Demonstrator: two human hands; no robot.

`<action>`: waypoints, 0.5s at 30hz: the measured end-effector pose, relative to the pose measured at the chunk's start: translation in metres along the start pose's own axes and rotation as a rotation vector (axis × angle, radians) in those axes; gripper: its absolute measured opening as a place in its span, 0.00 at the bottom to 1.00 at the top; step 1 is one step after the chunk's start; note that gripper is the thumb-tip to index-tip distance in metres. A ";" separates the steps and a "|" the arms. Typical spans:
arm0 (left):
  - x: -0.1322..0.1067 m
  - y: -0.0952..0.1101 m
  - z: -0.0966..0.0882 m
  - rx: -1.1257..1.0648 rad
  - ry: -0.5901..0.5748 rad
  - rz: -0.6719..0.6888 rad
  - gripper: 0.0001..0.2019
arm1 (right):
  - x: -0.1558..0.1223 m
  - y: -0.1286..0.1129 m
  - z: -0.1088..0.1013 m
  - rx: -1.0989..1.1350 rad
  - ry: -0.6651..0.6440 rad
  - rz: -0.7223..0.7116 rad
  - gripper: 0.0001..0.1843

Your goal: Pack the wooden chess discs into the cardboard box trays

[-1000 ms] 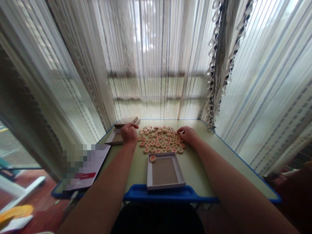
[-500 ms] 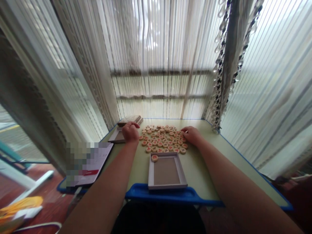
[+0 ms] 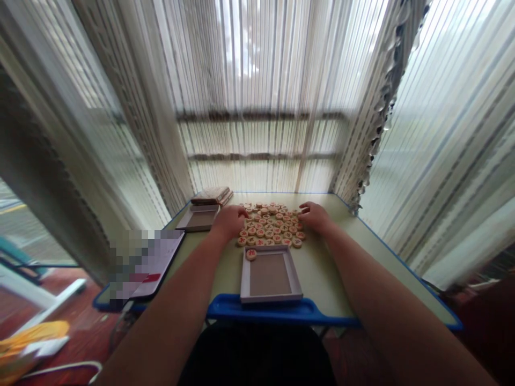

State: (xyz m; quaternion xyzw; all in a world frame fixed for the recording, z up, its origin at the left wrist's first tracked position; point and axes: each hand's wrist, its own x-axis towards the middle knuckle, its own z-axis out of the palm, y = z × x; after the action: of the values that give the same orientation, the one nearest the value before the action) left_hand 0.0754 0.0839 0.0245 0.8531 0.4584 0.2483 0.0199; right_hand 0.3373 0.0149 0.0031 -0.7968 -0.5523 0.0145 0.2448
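While the left hand [image 3: 230, 221] bends its fingers and the right hand [image 3: 315, 217] parts its own slightly, wooden discs [image 3: 269, 234] lie between them; any grip I cannot tell. Nearer than the fingers, 1 sits inside a box [image 3: 271, 297].

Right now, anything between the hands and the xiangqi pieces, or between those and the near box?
Nothing visible stands between left hand or right hand and the xiangqi pieces. Toward the near box, only its low far wall intervenes; one piece sits inside its far-left corner.
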 end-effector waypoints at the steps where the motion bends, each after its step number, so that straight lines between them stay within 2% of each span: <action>1: -0.001 0.001 0.000 0.014 -0.010 0.046 0.15 | -0.001 -0.001 0.000 -0.004 0.004 -0.018 0.20; 3: -0.002 0.002 0.000 0.052 -0.031 0.083 0.15 | -0.003 -0.004 -0.001 -0.018 -0.004 -0.059 0.18; 7: -0.005 0.000 -0.002 0.111 -0.091 0.058 0.15 | -0.004 -0.009 -0.002 -0.054 -0.045 -0.112 0.19; 12: -0.004 -0.005 -0.008 0.070 -0.015 -0.006 0.16 | -0.005 -0.013 -0.003 -0.099 -0.052 -0.124 0.19; 15: -0.003 -0.009 -0.011 0.008 0.021 -0.097 0.15 | -0.006 -0.015 -0.003 -0.113 -0.060 -0.139 0.16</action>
State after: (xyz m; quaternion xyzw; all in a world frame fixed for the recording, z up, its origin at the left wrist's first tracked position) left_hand 0.0623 0.0840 0.0306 0.8274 0.5004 0.2540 0.0237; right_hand 0.3231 0.0119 0.0104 -0.7683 -0.6132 -0.0100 0.1833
